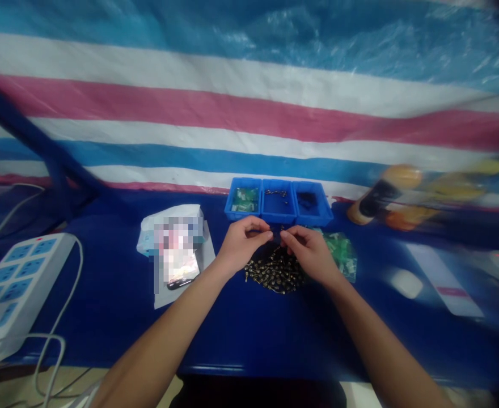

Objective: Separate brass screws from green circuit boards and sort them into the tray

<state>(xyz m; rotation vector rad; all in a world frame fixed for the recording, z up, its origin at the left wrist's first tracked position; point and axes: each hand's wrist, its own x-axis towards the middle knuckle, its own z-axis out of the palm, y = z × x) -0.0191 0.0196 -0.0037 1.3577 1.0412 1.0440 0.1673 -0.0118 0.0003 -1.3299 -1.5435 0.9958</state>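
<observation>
My left hand (246, 239) and my right hand (307, 247) face each other above a pile of small brass-and-black metal pieces (277, 275). Thumb and fingers of each hand are pinched together. Something tiny and dark seems to be between the two sets of fingertips, too small to name. Just beyond my hands stand three joined blue bins. The left bin (229, 214) has small green packets in it, the middle bin (278, 218) a few small metal pieces, and the right bin (326, 214) a dark bundle. Beside my right hand lie clear bags with green contents (342, 252).
On the left are a white power strip (28, 283) with cables, a white packet (147, 235) and a lit phone (185, 266). To the right are a brown bottle (366, 201), a white rounded object (406, 282) and a pale flat strip (449, 283). A striped sheet (249, 107) hangs behind.
</observation>
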